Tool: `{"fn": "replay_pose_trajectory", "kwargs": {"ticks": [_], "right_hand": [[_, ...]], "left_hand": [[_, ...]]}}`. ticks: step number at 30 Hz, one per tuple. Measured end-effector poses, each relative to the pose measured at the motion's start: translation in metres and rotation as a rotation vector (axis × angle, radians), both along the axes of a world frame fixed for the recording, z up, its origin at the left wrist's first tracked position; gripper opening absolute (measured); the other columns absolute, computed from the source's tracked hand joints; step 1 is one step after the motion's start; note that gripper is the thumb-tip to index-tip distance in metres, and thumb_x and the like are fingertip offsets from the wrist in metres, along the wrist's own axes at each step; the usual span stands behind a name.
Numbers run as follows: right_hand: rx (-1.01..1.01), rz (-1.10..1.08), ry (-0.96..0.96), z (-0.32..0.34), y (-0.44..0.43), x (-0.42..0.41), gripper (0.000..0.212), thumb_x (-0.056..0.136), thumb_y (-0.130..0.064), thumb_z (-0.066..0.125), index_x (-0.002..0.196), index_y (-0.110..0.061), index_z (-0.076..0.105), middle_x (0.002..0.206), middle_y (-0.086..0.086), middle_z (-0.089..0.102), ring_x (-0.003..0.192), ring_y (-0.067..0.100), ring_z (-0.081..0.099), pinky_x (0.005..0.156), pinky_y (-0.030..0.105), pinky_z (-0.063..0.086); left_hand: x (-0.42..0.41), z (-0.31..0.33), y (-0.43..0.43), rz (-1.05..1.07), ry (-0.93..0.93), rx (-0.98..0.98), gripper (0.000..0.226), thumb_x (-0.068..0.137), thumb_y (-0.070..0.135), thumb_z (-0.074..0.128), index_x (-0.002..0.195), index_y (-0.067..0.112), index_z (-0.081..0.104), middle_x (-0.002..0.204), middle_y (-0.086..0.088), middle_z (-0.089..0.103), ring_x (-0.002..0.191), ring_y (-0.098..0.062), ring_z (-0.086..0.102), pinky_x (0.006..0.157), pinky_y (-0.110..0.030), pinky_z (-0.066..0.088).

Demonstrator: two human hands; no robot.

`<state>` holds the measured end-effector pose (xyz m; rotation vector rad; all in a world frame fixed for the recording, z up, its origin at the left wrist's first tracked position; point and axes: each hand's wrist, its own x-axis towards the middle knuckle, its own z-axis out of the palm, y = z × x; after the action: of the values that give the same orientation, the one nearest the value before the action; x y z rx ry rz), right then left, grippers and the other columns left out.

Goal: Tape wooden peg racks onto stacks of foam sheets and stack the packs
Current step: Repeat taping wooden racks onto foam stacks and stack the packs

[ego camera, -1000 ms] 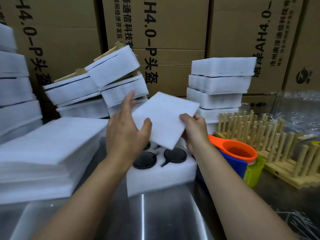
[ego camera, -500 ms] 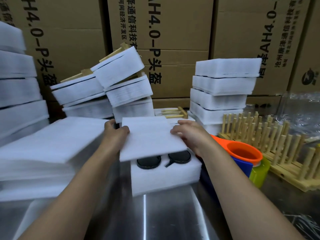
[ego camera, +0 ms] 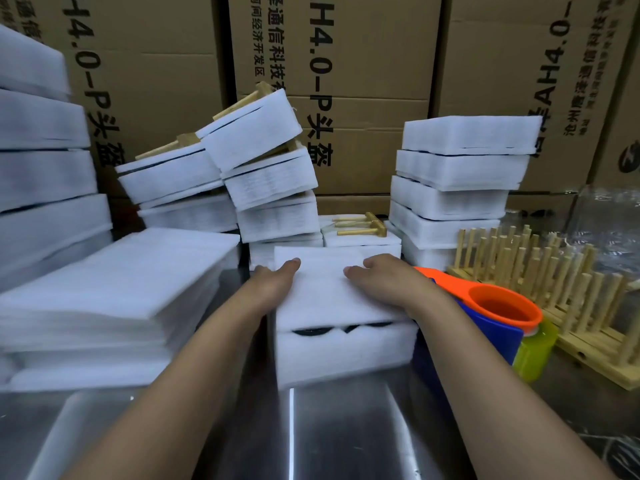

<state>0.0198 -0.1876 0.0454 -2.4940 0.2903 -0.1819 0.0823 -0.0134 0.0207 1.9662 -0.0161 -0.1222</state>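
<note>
Head-worn camera looks forward and down, close over the metal table (ego camera: 346, 427).

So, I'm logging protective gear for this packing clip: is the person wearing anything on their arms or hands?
Nothing visible. The left forearm and right forearm are bare down to the frame's bottom edge, with no sleeves in view. The left hand and right hand have no gloves. No watch, bracelet or ring shows on what can be seen of them.
</note>
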Motion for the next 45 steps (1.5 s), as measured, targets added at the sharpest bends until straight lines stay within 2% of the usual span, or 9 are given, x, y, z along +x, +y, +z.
{"fn": "replay_pose_trajectory", "kwargs": {"ticks": [5, 8, 14, 20, 26, 29, 31, 34, 45], "right_hand": [[0.006, -0.023, -0.026, 0.000, 0.002, -0.005, 0.061, 0.088, -0.050, 0.057, 0.131, -0.008, 0.049, 0.134, 0.005, 0.052, 0.114, 0.021, 0.052, 0.081, 0.027, 0.038], [-0.002, -0.010, -0.040, -0.001, 0.010, -0.005, 0.062, 0.083, -0.054, 0.061, 0.127, -0.010, 0.052, 0.128, 0.003, 0.055, 0.109, 0.020, 0.054, 0.080, 0.026, 0.041], [0.101, 0.026, -0.025, -0.003, 0.015, -0.006, 0.055, 0.087, -0.046, 0.058, 0.128, -0.009, 0.052, 0.110, -0.001, 0.056, 0.073, 0.006, 0.048, 0.061, 0.017, 0.038], [0.153, 0.064, 0.007, -0.002, 0.015, -0.005, 0.039, 0.082, -0.042, 0.063, 0.102, -0.009, 0.056, 0.091, -0.007, 0.058, 0.078, 0.006, 0.056, 0.076, 0.025, 0.049], [-0.095, -0.020, 0.012, 0.003, 0.021, -0.010, 0.038, 0.080, -0.049, 0.062, 0.066, -0.017, 0.047, 0.066, -0.004, 0.051, 0.060, 0.011, 0.049, 0.048, 0.024, 0.033], [-0.223, 0.064, 0.042, 0.004, 0.026, -0.010, 0.042, 0.089, -0.047, 0.051, 0.111, -0.013, 0.058, 0.119, 0.005, 0.058, 0.106, 0.019, 0.055, 0.076, 0.025, 0.042], [-0.300, 0.145, 0.037, 0.003, 0.031, -0.010, 0.058, 0.096, -0.038, 0.042, 0.145, -0.009, 0.032, 0.158, 0.007, 0.019, 0.142, 0.022, 0.023, 0.110, 0.033, 0.024], [-0.354, 0.220, 0.000, -0.003, 0.039, -0.008, 0.056, 0.099, -0.031, 0.033, 0.149, -0.007, 0.023, 0.161, 0.007, -0.002, 0.148, 0.018, -0.001, 0.117, 0.040, -0.003], [-0.444, 0.256, 0.120, -0.012, 0.046, -0.010, 0.082, 0.095, -0.063, 0.017, 0.152, -0.006, 0.004, 0.161, 0.010, 0.001, 0.148, 0.020, -0.001, 0.120, 0.039, 0.002]], "left_hand": [[-0.005, 0.001, 0.003, -0.079, 0.186, -0.430, 0.038, 0.091, 0.040, 0.054, 0.114, 0.010, 0.060, 0.110, -0.013, 0.067, 0.097, -0.029, 0.065, 0.090, -0.041, 0.051], [-0.001, 0.007, 0.012, -0.009, 0.217, -0.459, 0.038, 0.089, 0.037, 0.057, 0.112, 0.007, 0.059, 0.094, -0.014, 0.067, 0.076, -0.028, 0.065, 0.063, -0.033, 0.051], [0.001, 0.010, 0.018, 0.017, 0.215, -0.417, 0.042, 0.087, 0.031, 0.062, 0.120, 0.006, 0.056, 0.087, -0.013, 0.065, 0.068, -0.026, 0.062, 0.056, -0.031, 0.048], [0.003, 0.013, 0.016, 0.034, 0.148, -0.263, 0.055, 0.083, 0.041, 0.062, 0.129, 0.015, 0.049, 0.120, -0.012, 0.058, 0.098, -0.031, 0.062, 0.084, -0.037, 0.050], [0.009, 0.007, 0.013, 0.033, -0.312, 0.315, 0.066, 0.089, 0.042, 0.051, 0.144, 0.009, 0.033, 0.151, -0.010, 0.027, 0.135, -0.028, 0.032, 0.110, -0.040, 0.030], [0.005, 0.005, 0.010, -0.073, -0.273, 0.411, 0.064, 0.093, 0.048, 0.043, 0.142, 0.007, 0.035, 0.152, -0.007, 0.025, 0.136, -0.025, 0.031, 0.107, -0.033, 0.029], [0.005, 0.003, 0.010, -0.101, -0.246, 0.428, 0.063, 0.094, 0.051, 0.040, 0.135, 0.004, 0.042, 0.146, -0.009, 0.035, 0.129, -0.026, 0.039, 0.101, -0.033, 0.033], [0.005, 0.002, 0.009, -0.104, -0.258, 0.376, 0.063, 0.094, 0.051, 0.040, 0.129, -0.001, 0.047, 0.139, -0.014, 0.043, 0.123, -0.028, 0.045, 0.100, -0.034, 0.037], [-0.009, 0.011, 0.008, -0.049, -0.399, 0.639, 0.051, 0.094, 0.039, 0.045, 0.140, 0.016, 0.040, 0.149, -0.007, 0.033, 0.133, -0.025, 0.035, 0.099, -0.031, 0.032]]}}
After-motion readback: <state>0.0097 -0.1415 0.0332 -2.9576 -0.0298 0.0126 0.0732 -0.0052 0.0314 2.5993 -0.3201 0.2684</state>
